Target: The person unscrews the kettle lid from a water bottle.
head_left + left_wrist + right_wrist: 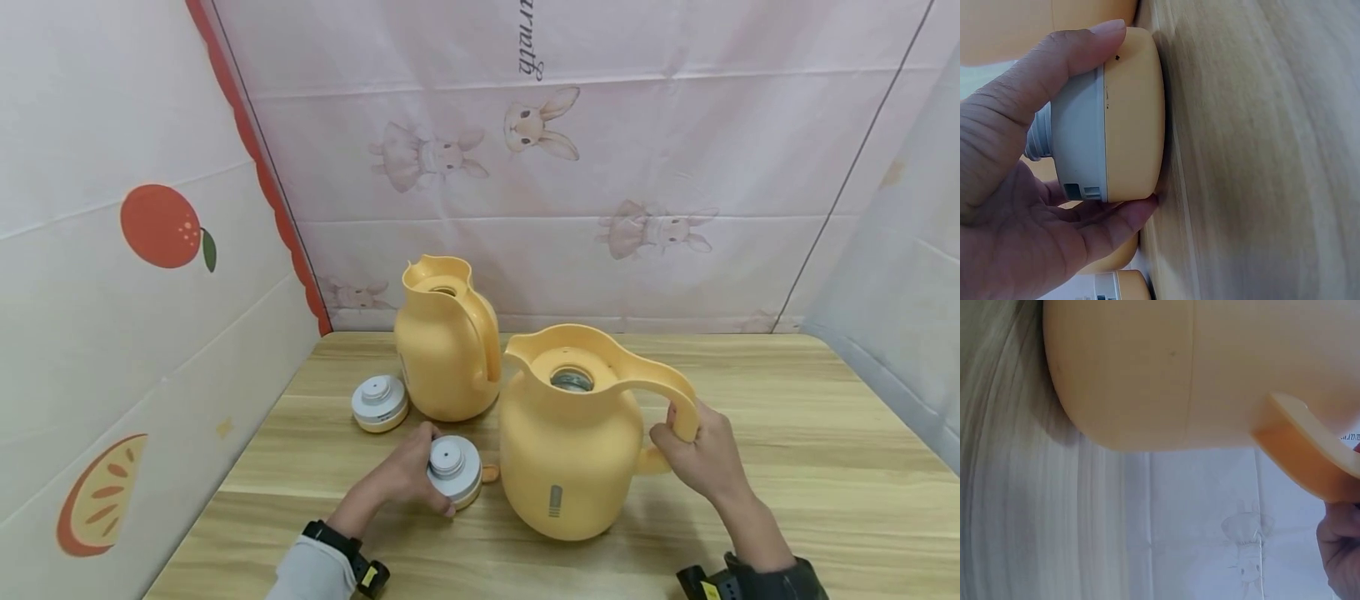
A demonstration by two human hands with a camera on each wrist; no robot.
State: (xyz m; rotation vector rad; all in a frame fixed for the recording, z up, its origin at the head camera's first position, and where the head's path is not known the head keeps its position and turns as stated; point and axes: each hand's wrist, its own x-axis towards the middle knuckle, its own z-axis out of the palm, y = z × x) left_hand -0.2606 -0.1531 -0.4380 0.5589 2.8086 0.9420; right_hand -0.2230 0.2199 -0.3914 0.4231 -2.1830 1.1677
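In the head view my left hand (411, 472) grips a round grey-and-yellow jug lid (454, 463), which lies threaded side up on the table. The left wrist view shows the thumb (1060, 59) on one side of the lid's yellow rim and fingers on the other. A small orange tab (490, 473) sticks out beside it. My right hand (705, 454) is curled round the handle of a large yellow jug (573, 458), whose top has no lid and shows a shiny inner opening. In the right wrist view the jug's base (1079, 375) is close to the wood.
A second yellow jug (442, 358), also lidless, stands behind and left of the first. A second lid (379, 403) lies threaded side up at its left. The wooden table (810, 467) meets a rabbit-print cloth (525, 200) at the back and a fruit-print wall (82, 333) at left.
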